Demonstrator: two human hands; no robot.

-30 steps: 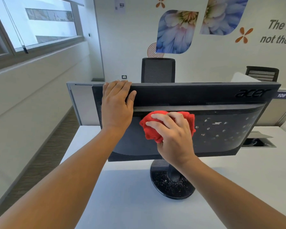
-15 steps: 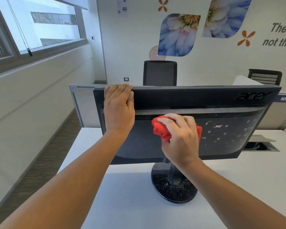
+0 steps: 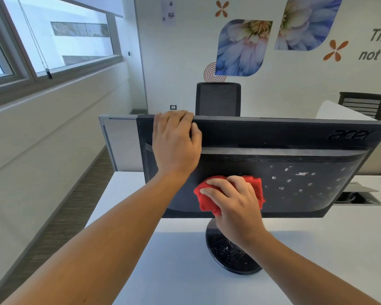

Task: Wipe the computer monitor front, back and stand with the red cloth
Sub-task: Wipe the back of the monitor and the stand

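A black monitor (image 3: 295, 150) stands on a white desk with its back towards me; its screen is hidden. White specks dot the right half of the back. My left hand (image 3: 176, 146) grips the monitor's top edge near the left corner, fingers curled over it. My right hand (image 3: 233, 203) holds a bunched red cloth (image 3: 207, 199) pressed against the lower middle of the back panel. The round black stand base (image 3: 229, 254) below is sprinkled with white dust, and my right wrist hides the stand's neck.
The white desk (image 3: 141, 271) reaches to the front edge. An open cable hatch (image 3: 359, 197) sits in the desk at the right. Two dark office chairs (image 3: 218, 99) stand behind a grey partition (image 3: 119, 142). A carpeted aisle (image 3: 59, 212) and windows lie to the left.
My right hand has slid the red cloth down the back panel, from just under the upper ridge to the lower middle. My left hand keeps its grip on the top edge.
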